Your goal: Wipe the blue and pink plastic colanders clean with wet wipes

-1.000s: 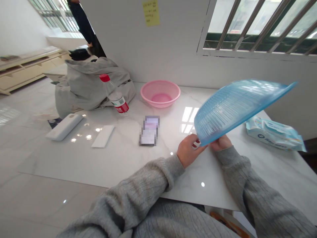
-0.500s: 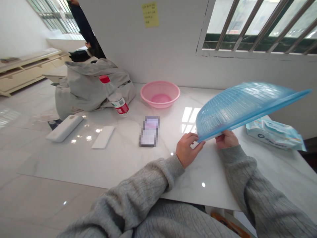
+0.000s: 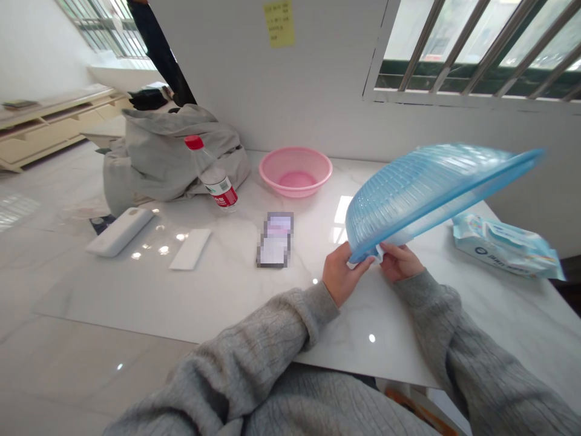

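A blue translucent plastic basket [image 3: 422,188] with a ribbed wall is tilted up above the table, its underside facing up and its opening turned down. My left hand [image 3: 340,272] grips the near rim, fingers behind and thumb in front. Close beside it, my right hand [image 3: 399,263] is closed under the basket's near edge, pinching a small white wipe [image 3: 379,253] against the inner side of the rim. Most of that wipe is hidden by the basket and fingers. To the right lies a light blue pack of wipes [image 3: 506,245].
A pink basket [image 3: 295,189] stands by the wall. Left of it are a red-capped bottle [image 3: 220,188] and a grey cloth bag [image 3: 177,151]. A phone [image 3: 275,240], a white card-like piece [image 3: 190,249] and a white oblong object [image 3: 120,232] lie on the marble-patterned table [image 3: 236,303].
The basket has shifted left and tipped so more of its inside shows. My right hand has moved left toward my left hand, and the white wipe has come into view.
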Demonstrator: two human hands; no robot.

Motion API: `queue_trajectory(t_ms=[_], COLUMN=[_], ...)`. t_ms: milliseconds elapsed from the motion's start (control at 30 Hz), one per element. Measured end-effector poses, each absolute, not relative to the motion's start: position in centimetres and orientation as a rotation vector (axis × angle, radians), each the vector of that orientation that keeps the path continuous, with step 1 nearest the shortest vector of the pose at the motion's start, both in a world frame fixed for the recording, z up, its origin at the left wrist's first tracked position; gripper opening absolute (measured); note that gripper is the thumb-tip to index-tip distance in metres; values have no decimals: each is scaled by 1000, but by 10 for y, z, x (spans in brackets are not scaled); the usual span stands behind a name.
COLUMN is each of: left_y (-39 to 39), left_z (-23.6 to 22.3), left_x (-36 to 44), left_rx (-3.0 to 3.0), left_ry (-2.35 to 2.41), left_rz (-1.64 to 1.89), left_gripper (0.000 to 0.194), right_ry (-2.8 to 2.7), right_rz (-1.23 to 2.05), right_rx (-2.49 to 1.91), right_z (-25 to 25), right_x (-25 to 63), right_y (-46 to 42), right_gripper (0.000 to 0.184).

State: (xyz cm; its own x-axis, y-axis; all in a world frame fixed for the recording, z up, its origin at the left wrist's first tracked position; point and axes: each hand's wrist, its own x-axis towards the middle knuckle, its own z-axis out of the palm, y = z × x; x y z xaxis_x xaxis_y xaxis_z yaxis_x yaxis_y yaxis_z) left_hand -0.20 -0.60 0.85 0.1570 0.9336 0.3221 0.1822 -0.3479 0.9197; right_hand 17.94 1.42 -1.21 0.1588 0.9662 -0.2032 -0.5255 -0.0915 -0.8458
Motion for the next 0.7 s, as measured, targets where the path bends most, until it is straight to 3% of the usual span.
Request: queue_trajectory(t_ms=[233, 500, 700], left_y=[-6, -6, -6], left_z=[9, 8, 6], left_x=[-2, -2, -2], left_rx=[1698, 1784, 1834], left_ry=[984, 1097, 1101], left_rz=[1259, 1229, 1261], left_gripper=[22, 36, 33], right_ry=[-561, -476, -477], right_rz=[1223, 1118, 1022], right_rx=[-949, -1009, -1030], right_z=[-13, -1, 7], right_x=[187, 200, 208], right_y=[23, 24, 25], right_gripper=[37, 52, 49])
